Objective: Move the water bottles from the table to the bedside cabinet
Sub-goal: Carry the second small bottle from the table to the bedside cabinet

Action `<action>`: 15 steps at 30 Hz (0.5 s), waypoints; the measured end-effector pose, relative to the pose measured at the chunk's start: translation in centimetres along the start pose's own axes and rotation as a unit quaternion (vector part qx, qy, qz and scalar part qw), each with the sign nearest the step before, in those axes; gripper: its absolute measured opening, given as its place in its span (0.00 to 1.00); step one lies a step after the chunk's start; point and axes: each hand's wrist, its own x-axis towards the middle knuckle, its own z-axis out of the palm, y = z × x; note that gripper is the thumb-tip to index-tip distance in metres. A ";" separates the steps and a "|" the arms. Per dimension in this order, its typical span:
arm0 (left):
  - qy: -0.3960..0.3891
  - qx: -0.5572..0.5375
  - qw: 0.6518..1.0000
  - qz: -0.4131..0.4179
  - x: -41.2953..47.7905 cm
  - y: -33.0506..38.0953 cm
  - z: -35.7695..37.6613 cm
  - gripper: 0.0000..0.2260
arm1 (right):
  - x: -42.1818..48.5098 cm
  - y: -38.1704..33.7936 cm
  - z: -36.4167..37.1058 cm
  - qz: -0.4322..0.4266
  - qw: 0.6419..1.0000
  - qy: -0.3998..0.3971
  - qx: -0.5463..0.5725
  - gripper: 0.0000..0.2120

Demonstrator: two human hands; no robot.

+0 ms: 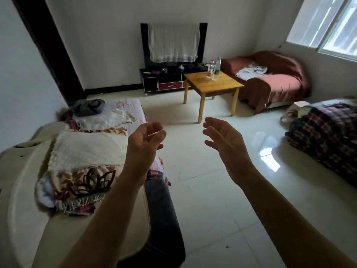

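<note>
Two clear water bottles stand upright on a small wooden table (pixel 226 88) across the room: a red-labelled bottle (pixel 210 71) and a taller green-labelled bottle (pixel 216 69) just right of it. Another red-capped bottle top shows behind them. My left hand (pixel 144 142) and my right hand (pixel 226 146) are raised in front of me, palms facing each other, fingers loosely curved, holding nothing. Both hands are far from the table. No bedside cabinet is visible.
A sofa with blankets (pixel 81 157) runs along my left. A black TV stand (pixel 170 78) with a cloth-covered TV sits behind the table, a red-covered sofa (pixel 274 82) to its right, and a plaid-covered seat (pixel 328 136) at the right edge. Shiny tiled floor (pixel 202 180) lies between.
</note>
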 end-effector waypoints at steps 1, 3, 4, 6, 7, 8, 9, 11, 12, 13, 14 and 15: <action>-0.011 -0.002 1.000 -0.002 0.7 -0.2 0.8 0.11 | 0.6 0.3 -0.6 0.004 1.000 0.009 0.000 0.13; -0.025 -0.005 1.000 -0.004 2.3 -0.4 2.5 0.10 | 2.0 1.0 -1.6 0.010 1.000 0.020 0.001 0.12; -0.030 -0.006 1.000 -0.005 3.1 -0.5 3.4 0.10 | 2.8 1.3 -2.2 0.009 1.000 0.024 0.003 0.12; -0.036 0.000 0.999 -0.003 4.9 -0.7 5.1 0.11 | 4.6 2.0 -3.4 0.007 1.000 0.029 0.005 0.12; -0.037 0.005 0.999 -0.002 5.9 -0.9 6.3 0.12 | 5.7 2.4 -4.3 0.007 0.999 0.032 0.006 0.13; -0.037 0.007 0.999 -0.003 6.7 -1.1 7.2 0.12 | 6.6 2.8 -5.0 0.006 0.999 0.033 0.007 0.13; -0.038 0.007 0.999 -0.002 7.3 -1.1 7.9 0.12 | 7.5 3.1 -5.5 0.003 0.999 0.033 0.008 0.12; -0.034 0.015 0.999 0.000 9.2 -1.5 10.0 0.12 | 9.9 4.0 -7.2 -0.003 1.000 0.026 0.012 0.10; -0.029 0.017 0.999 -0.002 10.1 -1.7 11.1 0.12 | 11.2 4.4 -8.1 -0.003 1.000 0.022 0.015 0.10; -0.024 0.017 1.000 -0.004 11.0 -1.8 12.3 0.12 | 12.5 4.8 -9.0 -0.001 1.000 0.018 0.018 0.09; -0.020 0.016 1.000 -0.004 12.1 -1.9 13.7 0.12 | 13.9 5.2 -10.0 -0.001 1.000 0.015 0.021 0.10; -0.015 0.016 1.000 -0.005 13.1 -2.1 15.0 0.12 | 15.3 5.6 -11.0 0.000 1.000 0.010 0.021 0.10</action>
